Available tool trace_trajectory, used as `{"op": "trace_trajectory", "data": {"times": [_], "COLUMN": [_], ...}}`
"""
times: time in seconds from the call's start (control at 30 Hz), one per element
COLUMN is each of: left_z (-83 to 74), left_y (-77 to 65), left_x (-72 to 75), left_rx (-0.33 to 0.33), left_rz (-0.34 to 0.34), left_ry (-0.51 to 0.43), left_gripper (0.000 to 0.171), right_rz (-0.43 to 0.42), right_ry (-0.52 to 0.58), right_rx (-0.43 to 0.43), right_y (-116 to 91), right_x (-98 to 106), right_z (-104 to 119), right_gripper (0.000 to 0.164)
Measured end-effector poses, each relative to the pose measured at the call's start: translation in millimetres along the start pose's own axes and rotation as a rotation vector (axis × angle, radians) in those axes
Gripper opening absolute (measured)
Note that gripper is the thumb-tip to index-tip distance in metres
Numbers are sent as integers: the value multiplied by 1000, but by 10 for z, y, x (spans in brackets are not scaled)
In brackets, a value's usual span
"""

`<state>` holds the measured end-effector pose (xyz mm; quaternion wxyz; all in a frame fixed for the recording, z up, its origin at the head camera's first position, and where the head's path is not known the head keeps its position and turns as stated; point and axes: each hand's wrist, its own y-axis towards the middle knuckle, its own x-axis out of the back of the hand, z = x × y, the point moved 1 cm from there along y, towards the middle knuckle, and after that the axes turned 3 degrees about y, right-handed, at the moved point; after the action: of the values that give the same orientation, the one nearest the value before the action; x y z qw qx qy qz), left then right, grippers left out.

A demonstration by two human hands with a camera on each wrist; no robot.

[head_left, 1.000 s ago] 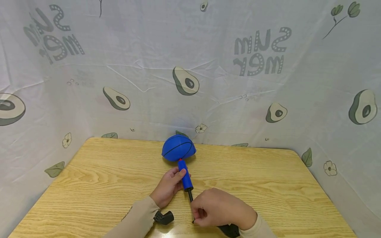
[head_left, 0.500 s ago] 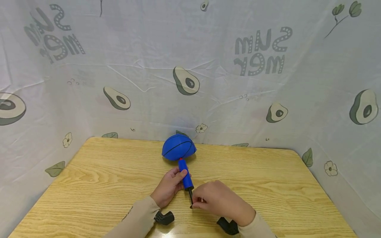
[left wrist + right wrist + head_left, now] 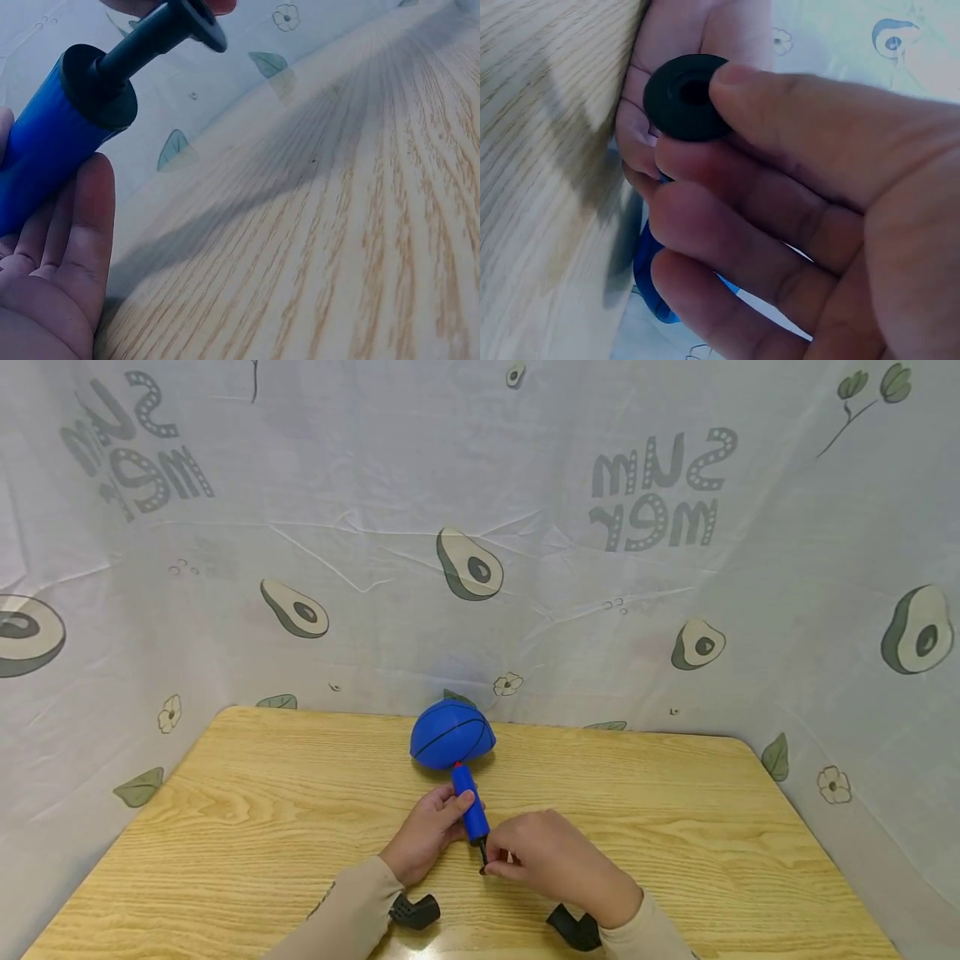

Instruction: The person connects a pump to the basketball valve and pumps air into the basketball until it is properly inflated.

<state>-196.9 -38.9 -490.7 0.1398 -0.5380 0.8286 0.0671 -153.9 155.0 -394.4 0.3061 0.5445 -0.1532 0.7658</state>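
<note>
A blue hand pump [image 3: 470, 806] points away from me, its red tip touching a dented, partly flat blue ball [image 3: 452, 735] with black lines. My left hand [image 3: 427, 831] grips the pump's barrel, thumb on top; the left wrist view shows the barrel [image 3: 45, 135] lying across the curled fingers. At the near end, my right hand [image 3: 551, 860] pinches the black plunger handle [image 3: 686, 97] between thumb and fingers. A short length of black rod [image 3: 142, 52] shows between barrel and handle. Where the tip enters the ball is too small to make out.
The wooden table [image 3: 300, 793] extends to both sides of the hands. A patterned cloth [image 3: 375, 568] hangs behind and at the sides. Black wrist fittings [image 3: 416, 912] sit at the cuffs.
My right hand has moved forward, pushing the plunger rod further into the barrel, so less of it shows. My left hand and the ball have hardly shifted.
</note>
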Motion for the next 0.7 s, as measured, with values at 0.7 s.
{"op": "trace_trajectory", "data": {"times": [0.7], "left_z": [-3], "left_y": [3], "left_x": [33], "left_rx": [0], "left_rz": [-38], "left_ry": [-44], "left_gripper": [62], "right_rz": [186], "right_ry": [134], "right_rx": [168], "right_y": [-78], "right_x": [28], "right_z": [137], "right_gripper": [23]}}
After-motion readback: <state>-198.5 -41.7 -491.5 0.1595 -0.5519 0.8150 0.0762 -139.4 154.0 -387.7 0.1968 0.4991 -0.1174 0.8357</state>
